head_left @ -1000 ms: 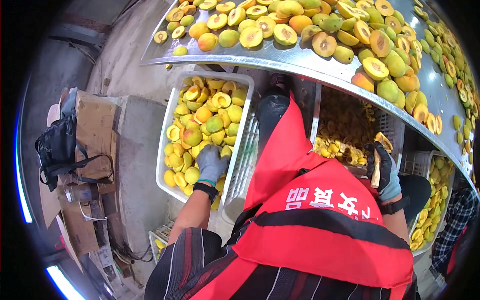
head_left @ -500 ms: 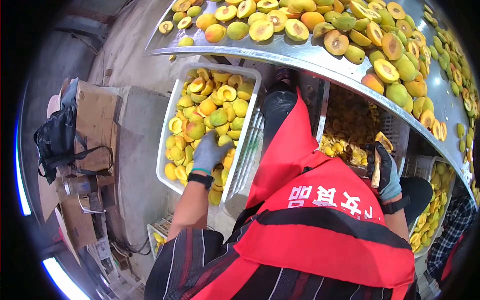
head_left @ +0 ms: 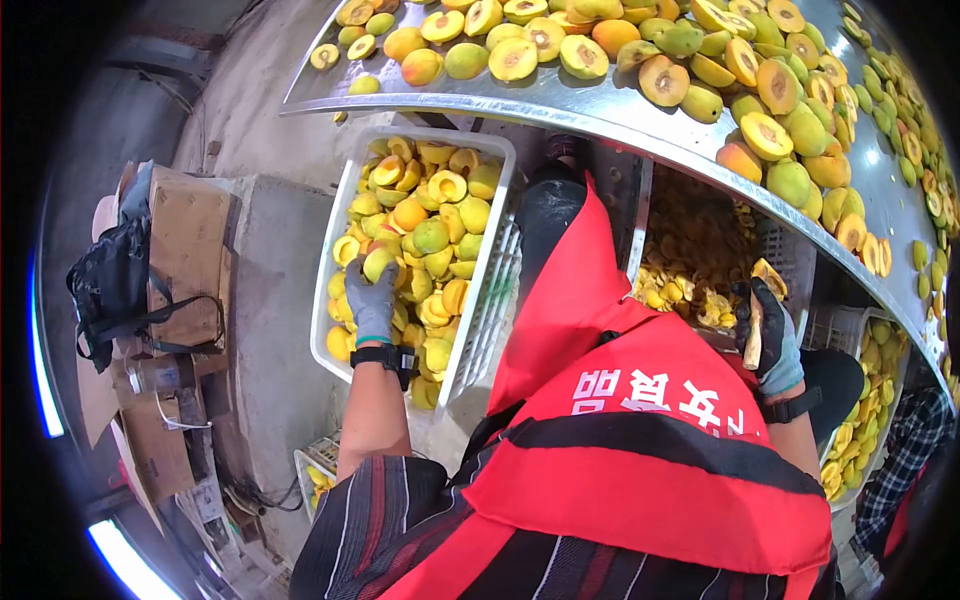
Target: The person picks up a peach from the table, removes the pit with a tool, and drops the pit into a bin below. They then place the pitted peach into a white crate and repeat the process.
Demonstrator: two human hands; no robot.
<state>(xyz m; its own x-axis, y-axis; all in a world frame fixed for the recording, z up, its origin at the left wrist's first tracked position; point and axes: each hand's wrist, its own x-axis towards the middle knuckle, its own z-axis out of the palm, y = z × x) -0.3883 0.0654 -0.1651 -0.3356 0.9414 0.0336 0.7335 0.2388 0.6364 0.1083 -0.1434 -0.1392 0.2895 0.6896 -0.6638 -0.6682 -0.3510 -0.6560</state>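
Observation:
My left hand (head_left: 371, 306), in a grey glove, is over the left side of a white plastic crate (head_left: 323, 325) heaped with yellow-green peaches and peach halves. Its fingers are closed around a greenish-yellow peach (head_left: 378, 263). On the right, my gloved right hand (head_left: 778, 335) grips a tool with a pale wooden handle (head_left: 752, 345); the tool's working end is hidden. A yellow-orange piece of fruit (head_left: 769, 277) shows at the top of that hand. Just left of it, a container (head_left: 633, 225) holds brownish and yellow fruit scraps.
A metal table (head_left: 450, 95) with many halved peaches, several with pits, curves across the top. Another fruit crate (head_left: 862, 325) stands at right, near a person's checked sleeve (head_left: 900, 470). Cardboard boxes (head_left: 187, 255) and a black bag (head_left: 112, 285) are at left.
My left hand has moved left across the crate and now has a peach in its fingers. The right hand stays nearly still with the tool. The view has shifted slightly.

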